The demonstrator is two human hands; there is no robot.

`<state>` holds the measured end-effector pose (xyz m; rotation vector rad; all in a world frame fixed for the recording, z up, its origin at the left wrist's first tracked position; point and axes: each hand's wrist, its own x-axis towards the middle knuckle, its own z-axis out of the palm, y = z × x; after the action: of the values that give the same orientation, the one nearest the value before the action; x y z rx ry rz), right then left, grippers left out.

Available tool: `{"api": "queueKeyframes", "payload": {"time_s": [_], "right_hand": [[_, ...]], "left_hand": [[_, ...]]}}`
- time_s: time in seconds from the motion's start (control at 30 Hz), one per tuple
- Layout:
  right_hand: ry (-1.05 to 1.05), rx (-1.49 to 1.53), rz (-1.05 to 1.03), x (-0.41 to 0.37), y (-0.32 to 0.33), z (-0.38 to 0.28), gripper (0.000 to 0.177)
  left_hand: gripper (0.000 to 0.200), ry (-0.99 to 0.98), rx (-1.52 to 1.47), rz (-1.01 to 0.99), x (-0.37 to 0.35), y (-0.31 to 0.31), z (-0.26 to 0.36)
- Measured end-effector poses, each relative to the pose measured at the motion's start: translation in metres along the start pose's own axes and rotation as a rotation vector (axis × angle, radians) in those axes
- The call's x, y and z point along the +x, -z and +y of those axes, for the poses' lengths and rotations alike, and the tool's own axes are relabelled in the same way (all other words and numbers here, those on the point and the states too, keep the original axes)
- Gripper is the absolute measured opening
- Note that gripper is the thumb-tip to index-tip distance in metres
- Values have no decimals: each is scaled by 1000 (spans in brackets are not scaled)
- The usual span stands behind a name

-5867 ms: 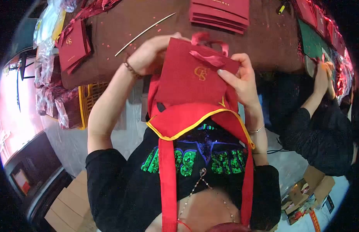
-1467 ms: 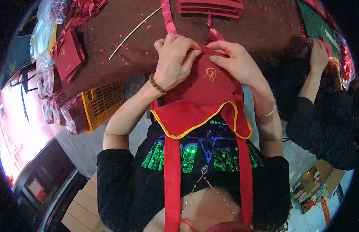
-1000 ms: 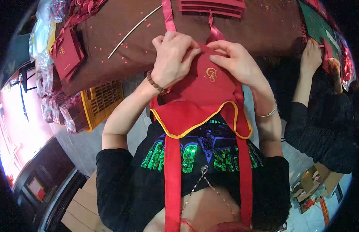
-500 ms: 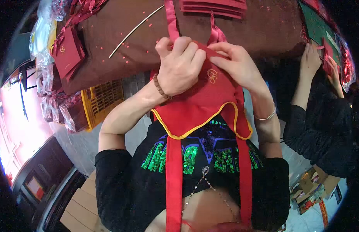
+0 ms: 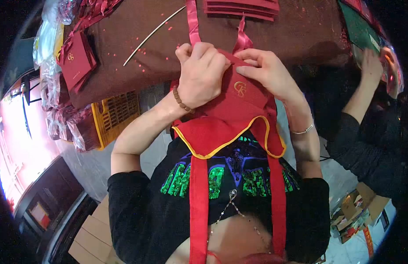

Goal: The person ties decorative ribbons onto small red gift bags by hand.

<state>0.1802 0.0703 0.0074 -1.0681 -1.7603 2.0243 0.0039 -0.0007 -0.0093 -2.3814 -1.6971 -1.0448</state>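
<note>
I am watching both hands holding the red bag at the near edge of the brown tabletop. The left hand grip is curling tight over its top by a pink ribbon. The right hand grip is pinching the rim.

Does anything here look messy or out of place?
Yes: small red scraps lie scattered across the brown table, mostly around the thin rod that lies slantwise. They look like stray litter. The red bag, gripped by the left hand and right hand, shows no visible tear.
</note>
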Motion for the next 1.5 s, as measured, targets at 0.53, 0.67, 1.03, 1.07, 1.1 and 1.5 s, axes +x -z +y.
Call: {"api": "queueKeyframes", "payload": {"time_s": [0.53, 0.67, 1.03, 1.07, 1.1, 1.5], "right_hand": [[78, -330, 95, -2, -11, -2, 27], [168, -377, 124, -3, -12, -1, 28], [209, -857, 245, -20, -17, -17, 24], [249, -844, 241, -19, -19, -18, 24], [250, -846, 240, -19, -21, -18, 24], [362, -799, 191, -19, -23, -19, 23]], "left_hand": [[12, -186, 143, -198, 17, 17, 0], [15, -10, -118, -180, 15, 15, -13], [13, 256, -502, -615, 45, 28, -35], [14, 143, -402, -630, 51, 31, -35], [15, 50, -393, -683, 55, 30, -40], [17, 4, -712, -1383, 97, 18, -62]]}}
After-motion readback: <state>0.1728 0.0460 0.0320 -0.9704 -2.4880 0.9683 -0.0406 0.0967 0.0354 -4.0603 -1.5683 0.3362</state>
